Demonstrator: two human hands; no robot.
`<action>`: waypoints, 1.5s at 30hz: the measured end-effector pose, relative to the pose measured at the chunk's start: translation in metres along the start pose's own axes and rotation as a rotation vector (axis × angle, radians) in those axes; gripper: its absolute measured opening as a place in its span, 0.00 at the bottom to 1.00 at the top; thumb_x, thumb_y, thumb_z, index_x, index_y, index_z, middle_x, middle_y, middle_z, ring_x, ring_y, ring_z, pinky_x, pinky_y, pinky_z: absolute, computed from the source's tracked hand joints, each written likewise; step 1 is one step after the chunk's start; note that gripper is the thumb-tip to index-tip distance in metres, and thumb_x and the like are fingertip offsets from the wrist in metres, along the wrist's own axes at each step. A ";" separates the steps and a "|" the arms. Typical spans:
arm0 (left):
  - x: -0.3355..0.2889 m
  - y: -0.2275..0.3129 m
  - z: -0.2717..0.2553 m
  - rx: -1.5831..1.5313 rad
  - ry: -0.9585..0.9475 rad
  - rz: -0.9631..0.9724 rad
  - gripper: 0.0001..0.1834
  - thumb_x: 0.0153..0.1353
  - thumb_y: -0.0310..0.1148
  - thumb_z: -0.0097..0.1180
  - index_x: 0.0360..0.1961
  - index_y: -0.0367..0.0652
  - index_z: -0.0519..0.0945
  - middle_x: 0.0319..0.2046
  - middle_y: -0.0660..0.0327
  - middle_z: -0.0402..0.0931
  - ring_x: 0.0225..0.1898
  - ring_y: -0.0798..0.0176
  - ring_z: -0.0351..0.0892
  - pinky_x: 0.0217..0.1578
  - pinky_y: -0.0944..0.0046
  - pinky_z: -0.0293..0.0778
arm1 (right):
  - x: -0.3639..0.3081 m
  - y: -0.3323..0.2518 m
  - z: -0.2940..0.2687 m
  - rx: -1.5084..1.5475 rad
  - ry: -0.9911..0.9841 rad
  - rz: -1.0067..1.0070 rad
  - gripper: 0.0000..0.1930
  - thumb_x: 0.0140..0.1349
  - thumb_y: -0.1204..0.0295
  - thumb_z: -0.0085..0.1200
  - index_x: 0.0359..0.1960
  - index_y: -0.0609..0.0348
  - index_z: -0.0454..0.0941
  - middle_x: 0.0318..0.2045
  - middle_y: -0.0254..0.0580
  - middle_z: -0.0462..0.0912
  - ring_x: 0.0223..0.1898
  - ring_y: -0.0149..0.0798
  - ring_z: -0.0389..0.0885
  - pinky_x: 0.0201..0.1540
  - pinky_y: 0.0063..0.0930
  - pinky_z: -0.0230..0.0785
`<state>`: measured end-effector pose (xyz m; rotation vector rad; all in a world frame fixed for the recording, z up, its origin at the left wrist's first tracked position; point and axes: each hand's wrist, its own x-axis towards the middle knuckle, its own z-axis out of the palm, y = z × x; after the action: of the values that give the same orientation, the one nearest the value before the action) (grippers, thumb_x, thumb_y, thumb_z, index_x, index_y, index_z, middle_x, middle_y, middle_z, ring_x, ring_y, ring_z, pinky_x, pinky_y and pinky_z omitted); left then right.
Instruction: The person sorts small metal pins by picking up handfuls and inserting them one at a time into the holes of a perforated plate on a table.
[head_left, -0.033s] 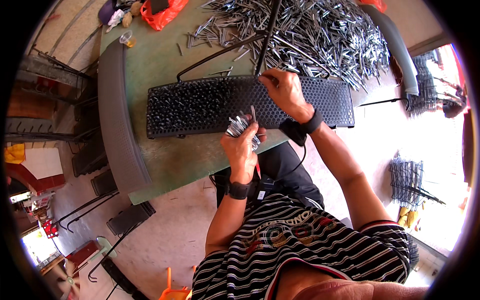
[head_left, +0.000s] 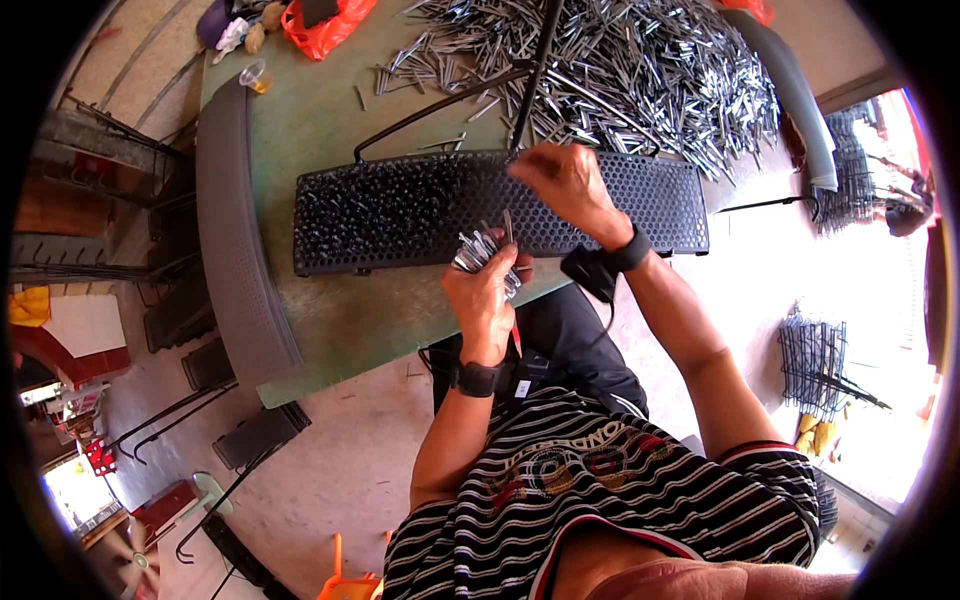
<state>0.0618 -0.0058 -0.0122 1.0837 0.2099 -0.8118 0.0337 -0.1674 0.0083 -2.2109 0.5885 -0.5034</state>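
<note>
My right hand (head_left: 572,188) curls over the black perforated panel (head_left: 645,205); whether it pinches anything, I can't tell. At the panel's near edge, leftward of those fingers, my left hand (head_left: 482,298) clasps slim metal pins (head_left: 474,249), one pointing lengthwise across the panel.

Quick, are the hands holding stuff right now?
Left hand: closed around a bunch of thin silver metal strips.
Right hand: curled above the long black perforated panel; can't tell whether it holds anything.

Striped black-and-white shirt (head_left: 610,485), black wristbands (head_left: 476,380), dark trousers (head_left: 585,345)
</note>
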 end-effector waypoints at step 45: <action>-0.004 0.005 -0.004 -0.094 -0.095 -0.108 0.12 0.51 0.17 0.54 0.39 0.35 0.76 0.26 0.59 0.75 0.25 0.62 0.77 0.24 0.62 0.76 | 0.006 0.030 0.003 0.158 0.317 -0.009 0.06 0.58 0.81 0.48 0.35 0.63 0.64 0.23 0.50 0.79 0.26 0.44 0.83 0.24 0.29 0.72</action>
<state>0.0634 0.0008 -0.0088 0.9493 0.2255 -0.9394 0.0325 -0.1863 -0.0160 -1.9986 0.6774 -0.8847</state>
